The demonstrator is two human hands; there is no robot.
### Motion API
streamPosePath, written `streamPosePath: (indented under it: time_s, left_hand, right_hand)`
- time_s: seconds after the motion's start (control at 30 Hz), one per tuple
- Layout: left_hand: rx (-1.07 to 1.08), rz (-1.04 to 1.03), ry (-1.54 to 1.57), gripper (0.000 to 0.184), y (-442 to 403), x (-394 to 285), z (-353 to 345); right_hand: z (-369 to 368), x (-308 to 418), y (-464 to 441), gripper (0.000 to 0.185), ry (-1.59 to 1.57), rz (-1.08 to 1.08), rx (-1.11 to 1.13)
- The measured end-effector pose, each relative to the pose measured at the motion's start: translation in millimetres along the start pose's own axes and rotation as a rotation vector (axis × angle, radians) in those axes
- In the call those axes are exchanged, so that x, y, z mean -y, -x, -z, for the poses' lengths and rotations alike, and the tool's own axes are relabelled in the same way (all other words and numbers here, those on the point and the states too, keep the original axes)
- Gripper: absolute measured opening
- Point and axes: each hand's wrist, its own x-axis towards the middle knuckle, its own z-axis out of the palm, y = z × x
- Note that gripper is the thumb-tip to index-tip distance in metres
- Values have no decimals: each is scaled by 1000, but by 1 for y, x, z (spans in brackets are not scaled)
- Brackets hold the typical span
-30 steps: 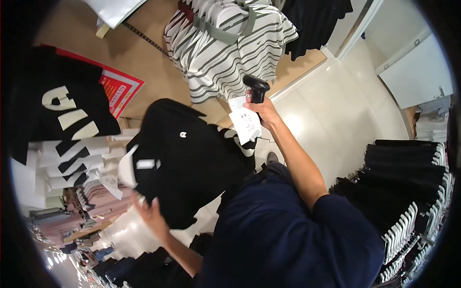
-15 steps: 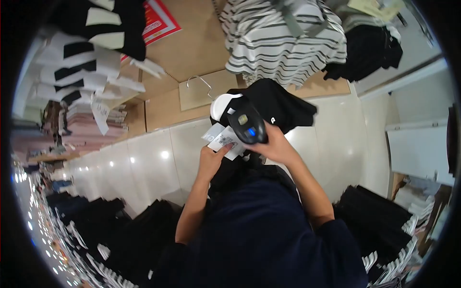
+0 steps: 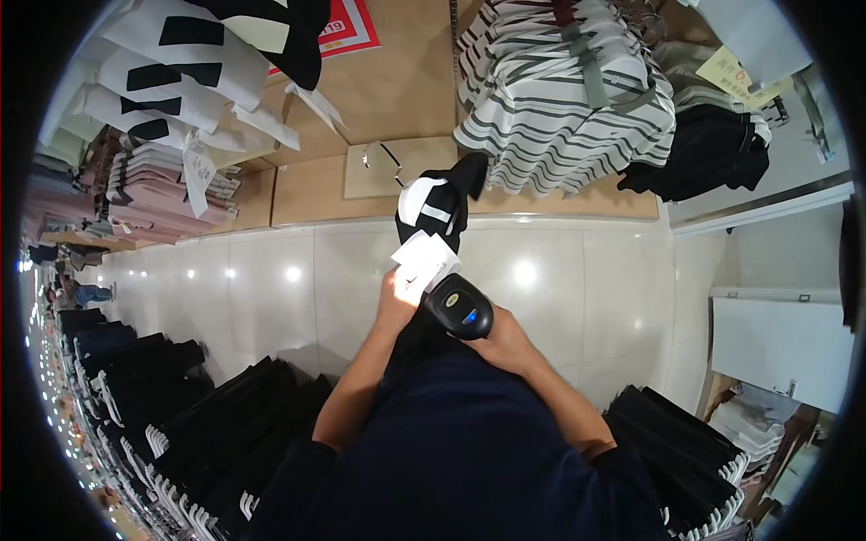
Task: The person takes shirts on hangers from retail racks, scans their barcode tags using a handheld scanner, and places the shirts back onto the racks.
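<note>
White paper tags [image 3: 426,258], brightly lit, are held by my left hand [image 3: 398,298], its fingers closed on their lower left edge. My right hand [image 3: 507,341] is wrapped round a black handheld scanner [image 3: 460,307] with a small blue light on top; its front end is right beside the tags. Just beyond the tags hangs a black garment [image 3: 465,180] on a white hanger [image 3: 417,200], whose metal hook points up and left. The garment's lower part is hidden behind the tags, the scanner and my hands.
Striped shirts [image 3: 568,108] hang at the top, with black garments [image 3: 699,149] to their right. White and pink shirts [image 3: 167,180] hang at the left. Racks of black clothes stand at lower left [image 3: 234,424] and lower right [image 3: 672,451]. Shiny floor tiles [image 3: 577,279] lie beyond my arms.
My left hand has come from the far left and taken hold of the tags. The scanner has come down close to me beside them. The black garment has swung round and now looks narrower.
</note>
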Motion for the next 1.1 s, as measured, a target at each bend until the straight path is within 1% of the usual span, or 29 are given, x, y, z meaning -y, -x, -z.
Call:
streamPosePath:
  time_s: [0.13, 0.23, 0.3, 0.33, 0.43, 0.53, 0.57, 0.6, 0.63, 0.7, 0.77, 0.8, 0.83, 0.9, 0.97, 1.0, 1.03, 1.1]
  left_hand:
    - [-37, 4, -8, 22, 0, 11, 11]
    - [-102, 39, 58, 22, -2, 8, 16]
    - [-113, 256, -59, 26, -6, -22, 18]
    - [-127, 291, -54, 33, -5, -23, 20]
    - [-118, 197, -203, 30, -2, -17, 27]
    - [-36, -30, -260, 29, 2, -32, 39]
    - [-39, 2, -255, 31, 5, -50, 43]
    - [-54, -60, -315, 30, 6, -62, 48]
    - [-68, -123, -375, 29, 8, -68, 53]
    - [-49, -197, -426, 24, 11, -70, 71]
    - [88, -130, -495, 17, 19, -96, 92]
    - [140, -210, -540, 16, 23, -112, 104]
    - [190, -293, -588, 16, 26, -131, 114]
    - [272, -320, -534, 22, 27, -175, 129]
    - [310, -418, -519, 27, 19, -198, 146]
    - [312, -328, -524, 30, 15, -212, 154]
    - [295, -557, -426, 30, -1, -207, 164]
    - [250, -390, -423, 29, -22, -228, 178]
  right_hand:
    - [-4, 2, -5, 50, 45, 22, 24]
    - [-5, 6, -11, 53, 39, 16, 19]
    - [-8, 7, -14, 53, 54, 19, 5]
    - [-9, 6, -16, 53, 70, 28, -4]
    - [-11, 4, -21, 53, 58, 39, -13]
    - [-3, 10, -27, 54, -4, -1, -45]
    - [4, 15, -30, 54, -27, -18, -61]
    - [16, 24, -33, 52, 6, -68, -94]
    - [27, 30, -35, 43, 62, -53, -169]
    - [56, 21, -38, 35, 115, 14, -223]
    - [83, 17, -46, 29, 224, 75, -328]
    - [95, 21, -53, 27, 201, 176, -413]
    - [109, 40, -61, 30, 429, 338, -482]
    - [136, 85, -66, 35, 638, 539, -448]
    - [155, 120, -61, 38, 684, 522, -332]
    - [166, 129, -57, 41, 756, 466, -217]
    - [169, 144, -48, 42, 724, 449, -125]
    - [160, 202, -20, 52, 717, 213, 118]
